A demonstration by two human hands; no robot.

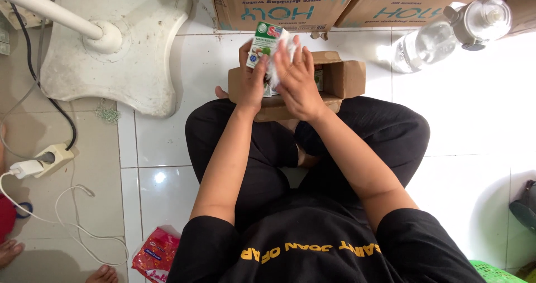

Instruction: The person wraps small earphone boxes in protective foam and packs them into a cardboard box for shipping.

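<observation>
Above the open cardboard box (335, 82) that rests on the crossed legs (385, 132) of a person sitting on the white tiled floor (469, 126), both hands meet around a small green and white carton (267, 40). Left hand (252, 76) has its grip closed round the carton's lower left side, thumb and fingers pinching it upright. Right hand (296, 79) lies flat against the carton's right face, fingers together and pointing up, with something white and crumpled under them; whether that grip pinches the white stuff or only presses on it, I cannot tell. More packs of the same kind show inside the box, just behind the right hand.

Along the floor's far edge stand two large brown cartons (282, 3), side by side. Near the far right corner lies a clear plastic water bottle (427, 43) beside a clear lidded jar (483, 20). At the far left sits the white base of a stand fan (117, 43). By the left edge a power strip (47, 157) has a white plug and cables. A red snack packet (156, 252) lies at the near edge, beside the person's left elbow
</observation>
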